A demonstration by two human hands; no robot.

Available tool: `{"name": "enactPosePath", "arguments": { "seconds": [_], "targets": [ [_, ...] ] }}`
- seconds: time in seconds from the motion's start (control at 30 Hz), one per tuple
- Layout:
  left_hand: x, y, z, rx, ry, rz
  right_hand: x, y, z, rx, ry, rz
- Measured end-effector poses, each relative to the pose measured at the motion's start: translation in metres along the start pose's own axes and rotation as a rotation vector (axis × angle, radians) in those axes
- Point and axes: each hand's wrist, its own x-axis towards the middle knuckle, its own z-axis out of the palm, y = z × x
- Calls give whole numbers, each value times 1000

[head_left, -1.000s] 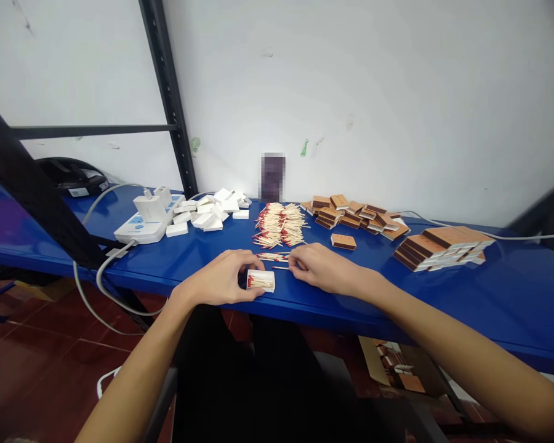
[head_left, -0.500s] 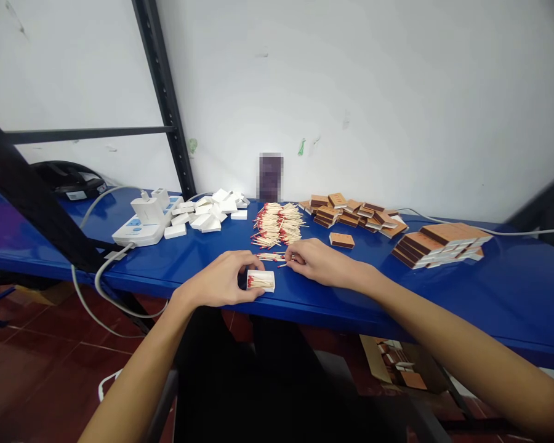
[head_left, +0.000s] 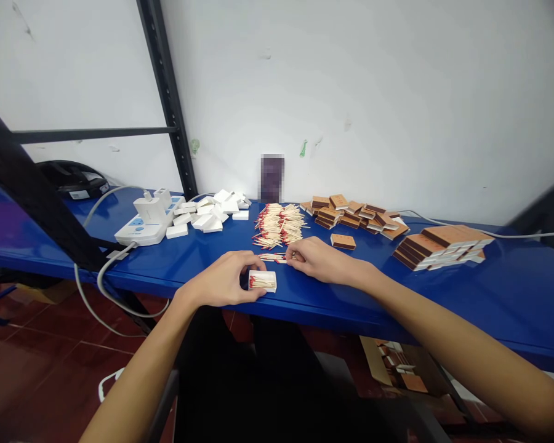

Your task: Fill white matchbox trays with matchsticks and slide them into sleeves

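My left hand [head_left: 221, 280] is closed around a small white matchbox tray [head_left: 263, 281] that has red-tipped matches lying in it, near the front edge of the blue table [head_left: 512, 289]. My right hand [head_left: 316, 258] rests just right of the tray, fingers pinched on a few loose matches [head_left: 272, 258] lying on the table. Behind them lies a pile of loose matches [head_left: 280, 224].
White inner trays [head_left: 210, 213] are heaped at the back left beside a white power strip [head_left: 143, 226] with cables. Brown matchbox sleeves [head_left: 351, 215] are piled at the back right, one single box [head_left: 343, 241] in front, and stacked boxes [head_left: 441, 246] farther right. A black shelf post [head_left: 166, 98] stands left.
My right hand has moved a little away from me, toward the loose matches behind the tray, and pinches at them. My left hand still holds the tray in the same place.
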Motion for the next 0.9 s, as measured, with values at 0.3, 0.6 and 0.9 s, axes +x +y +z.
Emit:
{"name": "enactPosePath", "arguments": {
  "seconds": [0.3, 0.6, 0.9],
  "targets": [
    [1, 1, 0, 1, 12, 8, -4, 1, 1, -46, -54, -52],
    [6, 4, 8, 31, 76, -12, -4, -26, -7, 99, -37, -194],
    [0, -3, -2, 9, 54, -47, 5, -15, -11, -16, 21, -6]
  ]
}}
